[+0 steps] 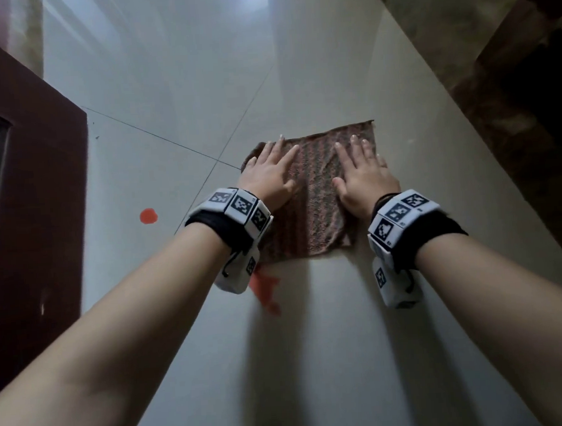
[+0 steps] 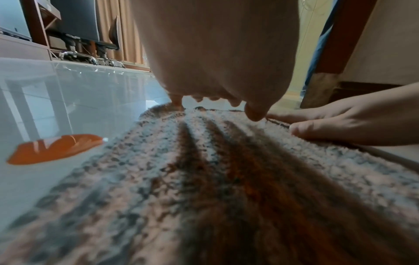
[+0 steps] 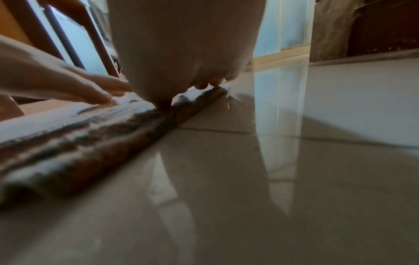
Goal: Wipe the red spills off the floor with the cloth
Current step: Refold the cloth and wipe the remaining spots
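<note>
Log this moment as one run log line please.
hands: left hand and right hand flat on cloth | floor: round red spill, red smear remaining

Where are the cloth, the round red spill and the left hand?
cloth [image 1: 318, 207]: head view, bare middle between the hands.
round red spill [image 1: 148, 216]: head view, its centre.
left hand [image 1: 269, 174]: head view, back of the hand.

Both hands lie flat on the cloth [image 1: 308, 195], the left hand [image 1: 269, 174] at its 9 o'clock edge, the right hand [image 1: 364, 176] at 3 o'clock. From the cloth, bare floor [image 1: 175, 88] runs open toward 12 and toward 6. At 9 o'clock a round spill [image 1: 148, 216] sits apart; at 7, a smear [image 1: 265, 288] touches the cloth's corner. A dark door frame [image 1: 33, 180] walls off 9 o'clock, and a brown skirting [image 1: 481, 81] closes 2 to 3.
</note>
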`<state>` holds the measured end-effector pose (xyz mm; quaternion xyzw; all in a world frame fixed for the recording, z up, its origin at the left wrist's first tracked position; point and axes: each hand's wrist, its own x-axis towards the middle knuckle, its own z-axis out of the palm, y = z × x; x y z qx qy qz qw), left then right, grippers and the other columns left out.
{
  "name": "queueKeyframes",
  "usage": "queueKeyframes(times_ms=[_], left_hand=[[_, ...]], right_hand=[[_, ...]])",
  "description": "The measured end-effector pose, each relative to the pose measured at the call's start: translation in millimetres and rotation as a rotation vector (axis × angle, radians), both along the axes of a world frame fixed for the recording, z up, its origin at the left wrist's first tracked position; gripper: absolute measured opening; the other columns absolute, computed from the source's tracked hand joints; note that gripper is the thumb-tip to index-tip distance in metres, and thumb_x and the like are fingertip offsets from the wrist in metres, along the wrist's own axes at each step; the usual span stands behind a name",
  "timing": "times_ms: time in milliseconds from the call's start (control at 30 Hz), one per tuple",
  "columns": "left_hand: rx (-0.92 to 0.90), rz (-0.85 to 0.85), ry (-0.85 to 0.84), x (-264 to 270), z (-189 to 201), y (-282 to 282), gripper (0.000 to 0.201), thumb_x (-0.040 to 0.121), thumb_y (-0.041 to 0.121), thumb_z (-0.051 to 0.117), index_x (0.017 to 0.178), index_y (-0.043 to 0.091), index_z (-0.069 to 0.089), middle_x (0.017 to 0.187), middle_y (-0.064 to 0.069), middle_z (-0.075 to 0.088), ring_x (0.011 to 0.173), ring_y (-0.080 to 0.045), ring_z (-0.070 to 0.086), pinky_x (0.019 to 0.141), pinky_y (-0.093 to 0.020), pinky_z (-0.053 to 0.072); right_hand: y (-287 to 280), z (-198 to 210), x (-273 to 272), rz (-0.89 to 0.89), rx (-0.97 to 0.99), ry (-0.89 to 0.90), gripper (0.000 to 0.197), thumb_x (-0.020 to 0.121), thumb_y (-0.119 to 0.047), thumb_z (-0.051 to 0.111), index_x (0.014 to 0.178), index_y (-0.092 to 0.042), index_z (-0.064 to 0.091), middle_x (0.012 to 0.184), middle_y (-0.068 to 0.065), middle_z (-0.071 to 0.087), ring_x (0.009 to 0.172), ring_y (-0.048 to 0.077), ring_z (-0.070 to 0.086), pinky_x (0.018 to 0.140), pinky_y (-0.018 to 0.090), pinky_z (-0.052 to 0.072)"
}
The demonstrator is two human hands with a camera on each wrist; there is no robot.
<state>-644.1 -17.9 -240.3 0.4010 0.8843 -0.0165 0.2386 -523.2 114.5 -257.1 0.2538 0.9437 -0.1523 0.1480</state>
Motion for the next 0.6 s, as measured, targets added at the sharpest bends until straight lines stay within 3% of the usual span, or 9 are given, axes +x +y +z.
queueKeyframes(times_ms=[300,600], left_hand=[[-0.048,-0.029,-0.028,10.3,-18.6,18.0,0.064,0.095,0.025,0.031,0.149,0.04,0.001,0.16,-0.003,-0.011,0.148,-0.026,-0.011,0.116,-0.053,0.001],[-0.07,-0.021,-0.055,32.3,-12.4,-4.0,0.065,0.094,0.026,0.035,0.149,0.042,0.003,0.16,-0.003,-0.011,0.148,-0.027,-0.009,0.116,-0.055,0.006]], right_hand=[[4.8,-15.7,2.1,0.03,0.091,-0.105,0.065,0.099,-0.042,0.023,0.152,-0.019,-0.006,0.159,0.013,-0.013,0.148,0.026,-0.011,0.118,0.041,-0.007],[-18.7,-4.3,19.6,-0.003,0.051,-0.226,0.07,0.099,-0.043,0.025,0.151,-0.014,-0.011,0.156,0.019,-0.018,0.146,0.031,-0.014,0.118,0.041,-0.007]])
